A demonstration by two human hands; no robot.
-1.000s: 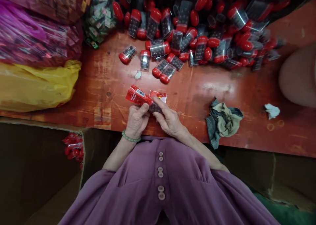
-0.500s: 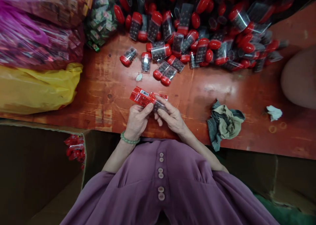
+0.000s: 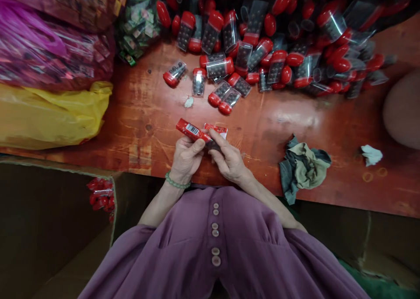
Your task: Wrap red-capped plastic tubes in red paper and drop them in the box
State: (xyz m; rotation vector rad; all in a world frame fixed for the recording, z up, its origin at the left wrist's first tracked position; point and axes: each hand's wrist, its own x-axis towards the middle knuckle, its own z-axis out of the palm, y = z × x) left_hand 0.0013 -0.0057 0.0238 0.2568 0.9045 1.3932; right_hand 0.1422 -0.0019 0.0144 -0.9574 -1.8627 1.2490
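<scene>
My left hand [image 3: 187,158], with a green bead bracelet at the wrist, pinches a red printed wrapper [image 3: 193,129] bearing a white barcode. My right hand [image 3: 230,160] is closed around a small see-through container [image 3: 213,145] with dark contents, its index finger pressing where wrapper and container meet. Fingers hide most of the container. A red-and-white printed piece [image 3: 219,130] shows just beyond the right fingers; whether it belongs to the same wrapper I cannot tell. Ahead of the hands lie similar clear containers of dark balls with red ends [image 3: 229,100].
A large heap of red-ended containers [image 3: 244,58] covers the table's far side. Filled plastic bags [image 3: 52,110] are stacked at left. A crumpled cloth [image 3: 305,165], white scrap [image 3: 372,154] and rubber bands [image 3: 367,176] lie at right. An open cardboard box [image 3: 113,202] stands below the table's edge.
The wrapper has turned and now looks narrower, folded closer about the container. My right index finger has shifted onto it. The whole view has moved slightly.
</scene>
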